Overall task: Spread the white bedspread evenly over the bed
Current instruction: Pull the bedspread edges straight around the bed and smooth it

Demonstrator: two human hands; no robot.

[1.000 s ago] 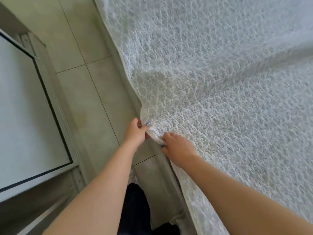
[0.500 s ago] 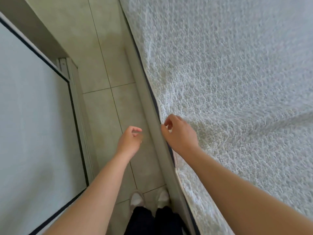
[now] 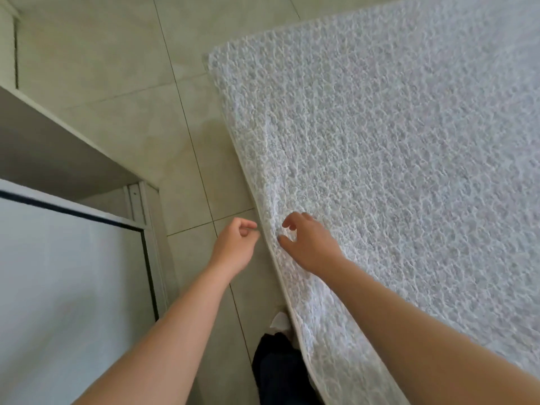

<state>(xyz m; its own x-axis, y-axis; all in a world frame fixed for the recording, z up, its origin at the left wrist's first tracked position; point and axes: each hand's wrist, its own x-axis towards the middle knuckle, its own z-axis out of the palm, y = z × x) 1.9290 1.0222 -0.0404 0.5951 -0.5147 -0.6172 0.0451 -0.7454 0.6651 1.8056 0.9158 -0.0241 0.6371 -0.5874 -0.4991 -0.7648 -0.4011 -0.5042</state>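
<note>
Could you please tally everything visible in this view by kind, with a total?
Hands: 2, left hand and right hand
White bedspread: 1
White shoe: 1
Sliding door: 1
Total: 5

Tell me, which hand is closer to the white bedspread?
Right. The right hand is over the bedspread near its edge, fingers spread; the left hand is loosely curled over the floor beside it.

Soft, even daylight fills the scene, with no glare. The bedspread (image 3: 394, 171) texture is crisp at centre and smears toward the right edge. The floor tiles' (image 3: 117, 68) lines bow with wide-angle distortion. Shadows are faint.
</note>
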